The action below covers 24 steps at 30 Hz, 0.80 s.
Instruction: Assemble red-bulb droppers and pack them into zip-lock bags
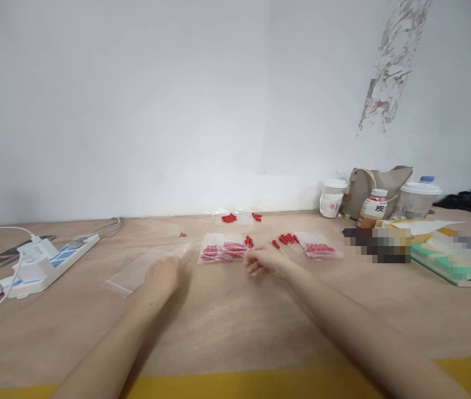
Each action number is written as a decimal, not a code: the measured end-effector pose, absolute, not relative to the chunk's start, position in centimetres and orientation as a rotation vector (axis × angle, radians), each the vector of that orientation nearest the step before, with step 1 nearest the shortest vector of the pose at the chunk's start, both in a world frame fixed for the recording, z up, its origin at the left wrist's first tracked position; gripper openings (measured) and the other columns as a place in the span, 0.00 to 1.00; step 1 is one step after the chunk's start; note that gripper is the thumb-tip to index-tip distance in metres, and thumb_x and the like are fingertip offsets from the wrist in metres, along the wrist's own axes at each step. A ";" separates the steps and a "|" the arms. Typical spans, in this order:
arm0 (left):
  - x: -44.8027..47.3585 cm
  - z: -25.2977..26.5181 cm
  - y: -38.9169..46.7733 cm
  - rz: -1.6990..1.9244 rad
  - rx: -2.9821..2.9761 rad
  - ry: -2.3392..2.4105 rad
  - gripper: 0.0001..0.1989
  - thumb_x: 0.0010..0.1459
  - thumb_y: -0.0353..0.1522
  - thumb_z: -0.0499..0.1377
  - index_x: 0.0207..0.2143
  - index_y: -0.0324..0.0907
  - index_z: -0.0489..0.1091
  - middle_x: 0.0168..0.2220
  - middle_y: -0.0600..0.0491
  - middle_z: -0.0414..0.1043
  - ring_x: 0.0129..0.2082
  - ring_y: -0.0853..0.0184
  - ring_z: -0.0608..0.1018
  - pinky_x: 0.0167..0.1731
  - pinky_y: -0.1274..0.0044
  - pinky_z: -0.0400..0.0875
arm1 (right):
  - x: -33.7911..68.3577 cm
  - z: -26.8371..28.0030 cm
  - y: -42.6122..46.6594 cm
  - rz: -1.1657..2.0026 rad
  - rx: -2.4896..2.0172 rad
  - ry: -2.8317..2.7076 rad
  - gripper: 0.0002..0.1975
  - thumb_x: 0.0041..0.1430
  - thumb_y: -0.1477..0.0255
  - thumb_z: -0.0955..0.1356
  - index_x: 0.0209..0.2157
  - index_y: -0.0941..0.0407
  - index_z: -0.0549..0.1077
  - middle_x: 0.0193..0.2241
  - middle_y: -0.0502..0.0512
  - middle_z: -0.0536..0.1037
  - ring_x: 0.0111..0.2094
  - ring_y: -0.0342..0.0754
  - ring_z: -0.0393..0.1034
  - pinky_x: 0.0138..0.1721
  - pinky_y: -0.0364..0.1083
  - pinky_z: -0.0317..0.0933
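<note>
My left hand (164, 277) is curled closed over the flat clear plastic bags (131, 270) at left; its fingertips are hidden, so I cannot tell what they hold. My right hand (264, 262) has its fingers bent together, slightly blurred, at the right edge of the filled zip bags (219, 250). Those bags hold red-bulbed droppers. A few loose red bulbs (249, 241) show just above my right fingers; whether these are gripped is unclear. Several loose droppers (289, 240) with thin clear stems lie right of that hand, beside another filled bag (319, 247).
More red bulbs (229, 218) lie on clear plastic by the wall. At left is a white power strip (69, 260) with cables and a phone (9, 252). Lidded cup (332, 199), bottle (373, 209), grey bag (385, 180) and green-edged book (439, 263) stand or lie at right.
</note>
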<state>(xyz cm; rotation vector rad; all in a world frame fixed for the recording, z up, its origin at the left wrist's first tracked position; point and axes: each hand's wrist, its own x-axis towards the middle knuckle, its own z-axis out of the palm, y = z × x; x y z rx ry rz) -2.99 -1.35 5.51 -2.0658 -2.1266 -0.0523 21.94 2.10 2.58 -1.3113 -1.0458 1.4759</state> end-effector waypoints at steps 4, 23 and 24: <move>-2.9 7.6 -1.8 -0.155 -1.918 -1.936 0.17 0.56 0.23 0.41 0.44 0.35 0.64 0.34 0.40 0.72 0.35 0.55 0.75 0.33 0.69 0.66 | 27.7 1.7 1.5 0.641 -1.590 -1.454 0.02 0.44 0.77 0.65 0.21 0.58 0.69 0.24 0.51 0.72 0.29 0.43 0.66 0.30 0.40 0.56; 3.3 0.9 -5.0 -0.157 -3.104 -1.081 0.26 0.60 0.46 0.39 0.59 0.51 0.40 0.61 0.54 0.34 0.60 0.62 0.42 0.56 0.64 0.40 | 30.7 0.5 3.6 0.279 -1.784 -1.595 0.21 0.47 0.83 0.62 0.45 0.63 0.59 0.32 0.61 0.71 0.33 0.48 0.68 0.36 0.45 0.59; 3.5 0.7 -5.0 -0.173 -3.083 -1.111 0.26 0.60 0.46 0.39 0.59 0.51 0.40 0.61 0.54 0.35 0.60 0.62 0.43 0.56 0.64 0.40 | 31.0 0.6 3.1 0.385 -1.713 -1.505 0.23 0.48 0.81 0.62 0.48 0.62 0.56 0.28 0.57 0.70 0.27 0.46 0.68 0.31 0.44 0.61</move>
